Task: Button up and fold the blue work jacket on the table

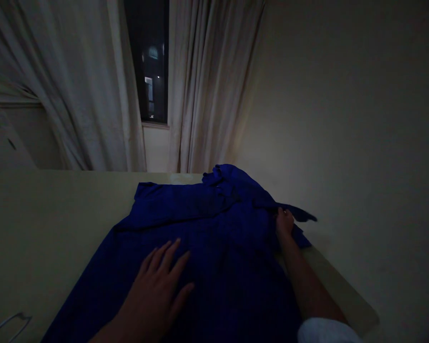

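A dark blue shirt lies spread over a pale table, its collar end bunched at the far side. My left hand rests flat on the cloth near the middle, fingers stretched and apart. My right hand is further off at the shirt's right edge, fingers closed on a fold of the blue fabric, whose tip sticks out to the right.
A wire hanger shows at the table's near left corner. Pale curtains frame a dark window behind the table. A plain wall runs close along the right side.
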The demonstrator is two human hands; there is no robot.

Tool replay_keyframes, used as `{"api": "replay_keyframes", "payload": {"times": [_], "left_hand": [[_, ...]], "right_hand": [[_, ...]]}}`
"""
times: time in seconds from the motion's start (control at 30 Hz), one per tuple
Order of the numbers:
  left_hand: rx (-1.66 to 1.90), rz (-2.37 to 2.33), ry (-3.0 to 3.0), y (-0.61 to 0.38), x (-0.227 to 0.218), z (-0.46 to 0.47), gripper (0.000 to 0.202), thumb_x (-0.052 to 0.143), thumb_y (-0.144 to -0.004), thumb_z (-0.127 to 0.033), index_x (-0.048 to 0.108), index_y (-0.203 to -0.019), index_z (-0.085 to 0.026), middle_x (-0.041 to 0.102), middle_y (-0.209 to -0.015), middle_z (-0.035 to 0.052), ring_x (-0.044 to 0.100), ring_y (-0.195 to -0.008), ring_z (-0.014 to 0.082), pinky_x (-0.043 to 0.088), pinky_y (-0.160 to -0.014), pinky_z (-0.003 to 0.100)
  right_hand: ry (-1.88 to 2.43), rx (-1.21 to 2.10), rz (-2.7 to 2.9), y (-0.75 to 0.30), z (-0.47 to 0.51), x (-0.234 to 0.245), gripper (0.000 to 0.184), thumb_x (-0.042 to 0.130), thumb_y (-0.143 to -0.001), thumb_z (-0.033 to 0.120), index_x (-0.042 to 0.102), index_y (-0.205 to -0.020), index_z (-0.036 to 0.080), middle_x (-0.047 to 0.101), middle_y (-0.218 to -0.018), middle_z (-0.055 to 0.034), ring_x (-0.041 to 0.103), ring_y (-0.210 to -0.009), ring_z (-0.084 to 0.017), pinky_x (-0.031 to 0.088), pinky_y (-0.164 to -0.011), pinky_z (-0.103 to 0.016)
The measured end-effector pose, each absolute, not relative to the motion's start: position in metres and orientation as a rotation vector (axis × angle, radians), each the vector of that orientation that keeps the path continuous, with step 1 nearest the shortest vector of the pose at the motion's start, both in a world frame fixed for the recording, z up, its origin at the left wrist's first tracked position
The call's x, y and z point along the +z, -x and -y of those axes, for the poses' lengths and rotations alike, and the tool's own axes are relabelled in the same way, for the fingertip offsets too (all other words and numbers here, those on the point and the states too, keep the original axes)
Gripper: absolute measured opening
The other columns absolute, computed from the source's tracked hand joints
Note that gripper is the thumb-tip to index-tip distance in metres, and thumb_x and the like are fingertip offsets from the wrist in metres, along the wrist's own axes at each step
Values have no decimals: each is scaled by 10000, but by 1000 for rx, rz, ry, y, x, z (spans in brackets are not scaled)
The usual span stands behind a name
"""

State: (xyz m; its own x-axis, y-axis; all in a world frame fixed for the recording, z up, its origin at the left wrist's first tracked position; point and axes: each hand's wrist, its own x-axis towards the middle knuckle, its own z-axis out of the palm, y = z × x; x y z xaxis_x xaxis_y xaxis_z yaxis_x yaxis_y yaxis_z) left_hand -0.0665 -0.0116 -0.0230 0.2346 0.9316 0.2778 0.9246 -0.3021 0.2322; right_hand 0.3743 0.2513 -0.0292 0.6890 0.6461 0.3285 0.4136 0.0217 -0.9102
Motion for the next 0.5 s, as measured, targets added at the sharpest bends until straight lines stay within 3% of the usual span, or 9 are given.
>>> {"api": "replay_keyframes", "payload": {"times": [0.1, 0.17, 0.23, 0.37, 0.43, 0.5], "left_hand": [[504, -1779, -2435, 21, -8, -64, 582, 440, -1031, -585, 453, -1578, -386, 230, -1746, 76, 283, -1572, 389, 318, -1227, 607], [444, -1881, -2333, 3, -15, -109, 599, 407, -1037, -590, 442, -1589, -360, 191, -1754, 92, 188, -1596, 413, 248, -1246, 619], [368, -1938, -2231, -4, -28, -143, 621, 381, -1031, -610, 499, -1560, -309, 261, -1728, 127, 204, -1588, 426, 239, -1238, 640], [380, -1926, -2209, 19, -32, -181, 638, 454, -1009, -545, 556, -1500, -150, 505, -1584, 198, 449, -1487, 367, 279, -1248, 584], [499, -1994, -2190, 55, -11, -191, 650, 403, -1028, -497, 508, -1508, -72, 500, -1583, 218, 468, -1473, 337, 309, -1249, 532], [703, -2156, -2091, 107, 20, -192, 645, 255, -1056, -439, 495, -1477, -13, 463, -1594, 256, 399, -1507, 383, 328, -1223, 584]], "right_hand": [[1559, 253, 934, -372, -249, -58, 652, 526, -808, 478, 646, -1312, 82, 759, -955, -133, 642, -708, -235, 520, -752, -372], [1533, 272, 972, -374, -251, -66, 693, 524, -786, 476, 634, -1335, 68, 764, -997, -151, 647, -718, -241, 522, -766, -379], [1515, 279, 1000, -377, -254, -68, 672, 530, -779, 482, 659, -1296, 73, 768, -991, -155, 645, -715, -242, 521, -767, -379], [1483, 263, 1054, -383, -254, -72, 601, 513, -800, 489, 706, -1208, 92, 770, -953, -143, 632, -696, -233, 513, -744, -367], [1471, 251, 1079, -385, -254, -75, 570, 513, -808, 486, 723, -1166, 95, 768, -924, -137, 644, -729, -242, 510, -759, -367], [1463, 242, 1100, -385, -254, -77, 538, 512, -818, 483, 737, -1127, 104, 767, -903, -132, 660, -773, -257, 508, -791, -376]]}}
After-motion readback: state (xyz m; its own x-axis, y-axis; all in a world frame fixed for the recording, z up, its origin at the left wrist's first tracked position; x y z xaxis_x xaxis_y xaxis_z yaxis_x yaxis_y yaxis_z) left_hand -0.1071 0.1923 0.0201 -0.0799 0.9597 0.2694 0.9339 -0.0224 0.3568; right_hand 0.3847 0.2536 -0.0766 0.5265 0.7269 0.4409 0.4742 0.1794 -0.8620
